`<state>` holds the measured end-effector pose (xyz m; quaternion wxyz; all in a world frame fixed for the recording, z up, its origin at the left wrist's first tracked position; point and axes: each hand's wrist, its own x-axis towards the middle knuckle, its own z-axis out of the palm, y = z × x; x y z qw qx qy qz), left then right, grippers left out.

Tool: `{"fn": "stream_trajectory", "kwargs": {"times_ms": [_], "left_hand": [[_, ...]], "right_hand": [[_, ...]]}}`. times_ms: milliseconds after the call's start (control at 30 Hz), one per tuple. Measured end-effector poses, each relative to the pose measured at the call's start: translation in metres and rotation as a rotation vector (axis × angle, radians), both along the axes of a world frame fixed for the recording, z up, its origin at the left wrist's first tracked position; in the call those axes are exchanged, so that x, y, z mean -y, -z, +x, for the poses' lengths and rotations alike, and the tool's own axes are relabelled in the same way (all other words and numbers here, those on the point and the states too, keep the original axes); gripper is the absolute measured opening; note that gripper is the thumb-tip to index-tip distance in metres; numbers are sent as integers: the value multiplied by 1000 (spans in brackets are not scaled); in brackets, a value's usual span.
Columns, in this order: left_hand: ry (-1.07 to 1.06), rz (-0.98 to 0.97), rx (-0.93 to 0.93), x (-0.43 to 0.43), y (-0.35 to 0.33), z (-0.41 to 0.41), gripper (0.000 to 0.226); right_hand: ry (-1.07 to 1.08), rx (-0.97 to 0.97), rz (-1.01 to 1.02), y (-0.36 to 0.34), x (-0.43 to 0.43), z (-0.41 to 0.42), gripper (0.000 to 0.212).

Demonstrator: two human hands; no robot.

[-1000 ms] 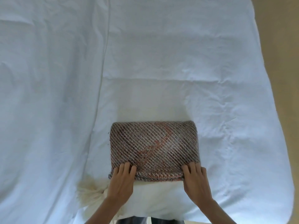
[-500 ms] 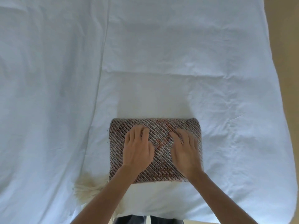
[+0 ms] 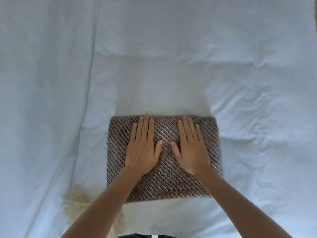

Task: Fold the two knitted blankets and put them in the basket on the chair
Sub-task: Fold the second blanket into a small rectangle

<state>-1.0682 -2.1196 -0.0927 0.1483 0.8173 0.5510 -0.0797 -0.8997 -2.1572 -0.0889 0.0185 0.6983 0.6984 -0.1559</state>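
Note:
A brown and grey knitted blanket [image 3: 167,184], folded into a thick rectangle, lies on the white sheet near the front edge. My left hand [image 3: 143,146] presses flat on its left half, fingers straight and reaching the far edge. My right hand [image 3: 191,146] lies flat on the right half in the same way. Both thumbs point toward each other over the middle. A cream fluffy knitted piece [image 3: 77,201] pokes out at the front left, partly hidden by my left forearm. The basket and the chair are out of view.
A wrinkled white sheet [image 3: 154,57] covers the whole surface, with a long crease running down the left side. A tan floor strip [image 3: 314,12] shows at the top right corner.
Both hands slid from the blanket's near edge up over its top to the far edge, flattening it. The blanket stayed in place.

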Motion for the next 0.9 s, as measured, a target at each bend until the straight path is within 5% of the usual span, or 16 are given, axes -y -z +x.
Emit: {"fn": "stream_trajectory", "kwargs": {"times_ms": [367,500,633,900], "left_hand": [[-123,-20,-18,4,30,-48,72],[-162,43,22,12,-5,-40,70],[-42,67,144,63,-25,-20,67],[34,-59,19,77,23,-11,67]], "right_hand": [[156,16,-34,33,20,48,69],[177,23,41,0,29,38,69],[25,-80,107,-21,50,-8,65],[-46,19,-75,28,57,-19,64]]}}
